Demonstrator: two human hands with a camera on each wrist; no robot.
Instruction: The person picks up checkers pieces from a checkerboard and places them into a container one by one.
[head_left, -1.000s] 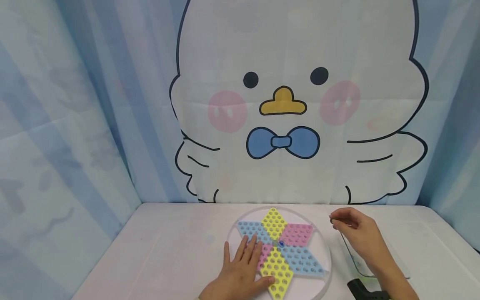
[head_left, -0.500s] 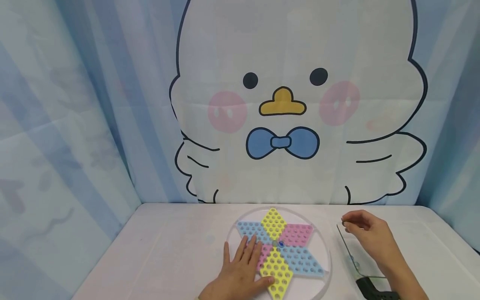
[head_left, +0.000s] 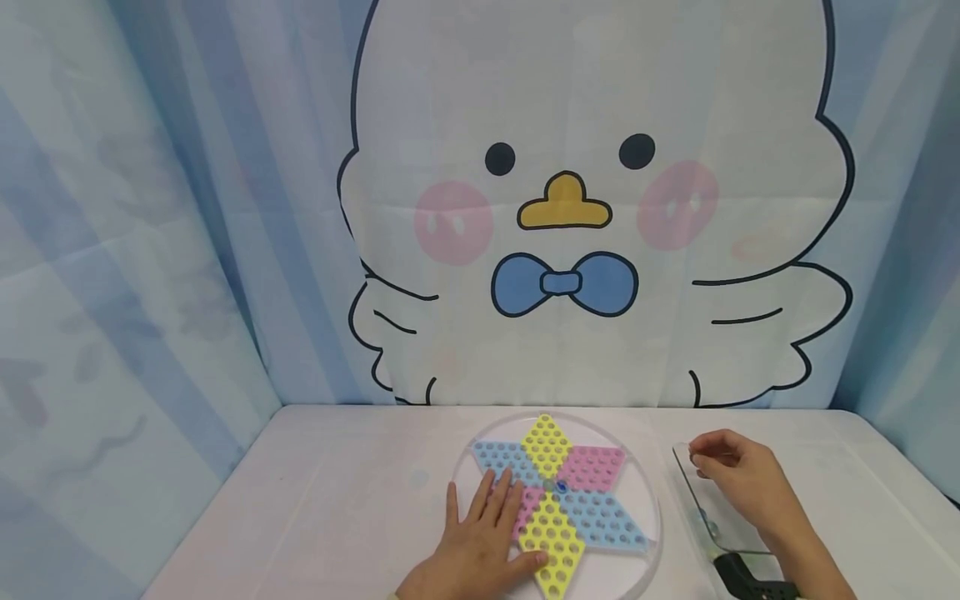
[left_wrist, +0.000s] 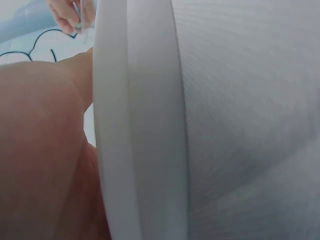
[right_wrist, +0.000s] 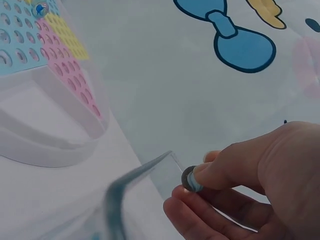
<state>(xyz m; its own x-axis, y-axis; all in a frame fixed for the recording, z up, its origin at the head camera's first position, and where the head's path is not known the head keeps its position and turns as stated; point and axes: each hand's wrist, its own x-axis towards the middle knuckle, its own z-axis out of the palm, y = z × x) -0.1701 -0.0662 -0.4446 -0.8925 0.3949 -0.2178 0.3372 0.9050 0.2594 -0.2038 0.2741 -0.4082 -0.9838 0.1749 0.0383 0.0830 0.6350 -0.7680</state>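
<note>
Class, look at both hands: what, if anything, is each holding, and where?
The right hand pinches a marble between thumb and fingertips. The left hand lies flat on the board, holding nothing.

Staged recording booth, not a lived-in room: white tabletop (head_left: 337, 500) boxed in on three sides by blue striped curtains (head_left: 150, 250) with cartoon chick backdrop (head_left: 585, 125) along far edge.

Two bare hands — the left hand (head_left: 480, 550) and right hand (head_left: 738, 487) — no sleeves; a black wrist-worn strap (head_left: 746, 579) sits on the right wrist.
</note>
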